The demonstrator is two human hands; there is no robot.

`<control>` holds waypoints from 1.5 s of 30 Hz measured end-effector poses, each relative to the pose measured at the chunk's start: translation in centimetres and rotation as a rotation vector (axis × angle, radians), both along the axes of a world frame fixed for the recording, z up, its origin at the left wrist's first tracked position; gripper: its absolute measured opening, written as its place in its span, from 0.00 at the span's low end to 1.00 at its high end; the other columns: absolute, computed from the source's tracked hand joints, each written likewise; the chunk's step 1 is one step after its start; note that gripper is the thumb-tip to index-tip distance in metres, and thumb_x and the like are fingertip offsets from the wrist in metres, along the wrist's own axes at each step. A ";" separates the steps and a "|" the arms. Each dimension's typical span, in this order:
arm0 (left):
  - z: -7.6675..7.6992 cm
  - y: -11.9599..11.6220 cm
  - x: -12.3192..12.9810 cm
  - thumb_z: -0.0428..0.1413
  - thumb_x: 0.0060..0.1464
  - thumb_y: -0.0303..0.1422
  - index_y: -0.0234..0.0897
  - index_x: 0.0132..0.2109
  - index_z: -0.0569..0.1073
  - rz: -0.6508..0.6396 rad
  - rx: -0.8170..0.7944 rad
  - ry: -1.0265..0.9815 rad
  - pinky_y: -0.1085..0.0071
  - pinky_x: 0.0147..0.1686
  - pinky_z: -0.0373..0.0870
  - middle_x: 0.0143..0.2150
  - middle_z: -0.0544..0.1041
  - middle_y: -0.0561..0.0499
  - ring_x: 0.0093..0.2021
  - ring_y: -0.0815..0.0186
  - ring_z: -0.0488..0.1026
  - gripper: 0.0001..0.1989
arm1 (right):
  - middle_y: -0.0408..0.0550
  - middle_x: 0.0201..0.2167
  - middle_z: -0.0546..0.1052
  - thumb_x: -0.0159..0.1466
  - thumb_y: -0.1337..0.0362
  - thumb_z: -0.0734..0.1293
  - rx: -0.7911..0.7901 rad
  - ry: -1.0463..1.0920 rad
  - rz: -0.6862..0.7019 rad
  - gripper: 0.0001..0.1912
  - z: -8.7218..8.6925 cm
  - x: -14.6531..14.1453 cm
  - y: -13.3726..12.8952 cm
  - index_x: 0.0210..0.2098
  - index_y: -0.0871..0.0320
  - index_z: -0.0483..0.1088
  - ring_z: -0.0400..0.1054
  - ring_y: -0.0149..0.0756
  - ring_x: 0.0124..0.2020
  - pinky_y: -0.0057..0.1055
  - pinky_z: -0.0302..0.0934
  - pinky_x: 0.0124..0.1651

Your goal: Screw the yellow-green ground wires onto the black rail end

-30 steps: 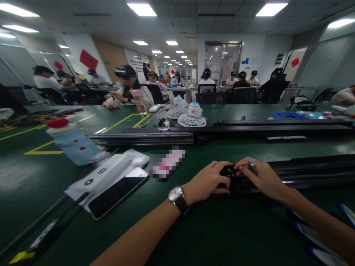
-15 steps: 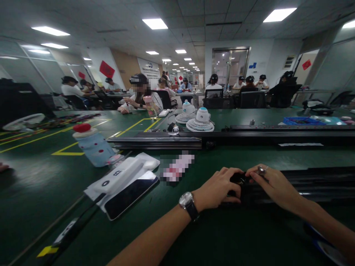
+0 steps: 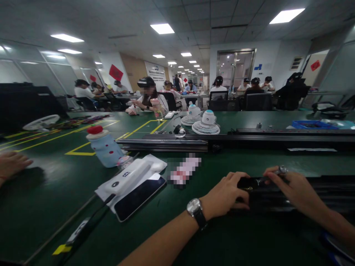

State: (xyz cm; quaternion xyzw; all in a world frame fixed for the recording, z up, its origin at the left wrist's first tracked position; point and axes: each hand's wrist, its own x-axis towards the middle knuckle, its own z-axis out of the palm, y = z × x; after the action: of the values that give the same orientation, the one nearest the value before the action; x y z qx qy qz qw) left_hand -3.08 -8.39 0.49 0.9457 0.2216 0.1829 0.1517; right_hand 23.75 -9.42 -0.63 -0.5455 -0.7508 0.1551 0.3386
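Observation:
My left hand (image 3: 226,194) is closed around the near end of a long black metal profile (image 3: 307,194), which lies on the green table at the right. A silver watch is on that wrist. A small brassy glint shows in the dark gap by its fingers. Just to the right, my right hand (image 3: 295,190) pinches a small dark, slim piece (image 3: 260,181) over the profile. What kind of piece it is I cannot make out. A ring sits on one finger of this hand.
A phone (image 3: 140,199) and white device (image 3: 133,173) lie left of my hands, by a blue bottle (image 3: 105,147). More black profiles (image 3: 172,145) and white fans (image 3: 206,123) stand beyond. Another person's hand (image 3: 13,164) rests at the left edge.
My right hand has drawn away to the right from my left hand, baring the slim piece between them. The other person's hand shows more at the left. The view has shifted slightly.

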 end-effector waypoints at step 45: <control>0.1 0.3 0.1 0.59 0.59 0.40 0.41 0.40 0.78 0.013 0.051 0.054 0.55 0.55 0.66 0.60 0.66 0.47 0.58 0.55 0.62 0.08 | 0.47 0.30 0.78 0.73 0.53 0.52 0.143 -0.175 0.008 0.20 0.5 -0.1 0.1 0.39 0.53 0.72 0.74 0.42 0.35 0.39 0.66 0.41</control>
State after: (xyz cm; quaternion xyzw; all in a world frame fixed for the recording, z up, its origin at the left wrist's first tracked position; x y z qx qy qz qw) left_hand -3.00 -8.04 0.59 0.9523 0.2273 0.1640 0.1204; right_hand 23.69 -9.27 -0.12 -0.5285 -0.7888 0.0543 0.3091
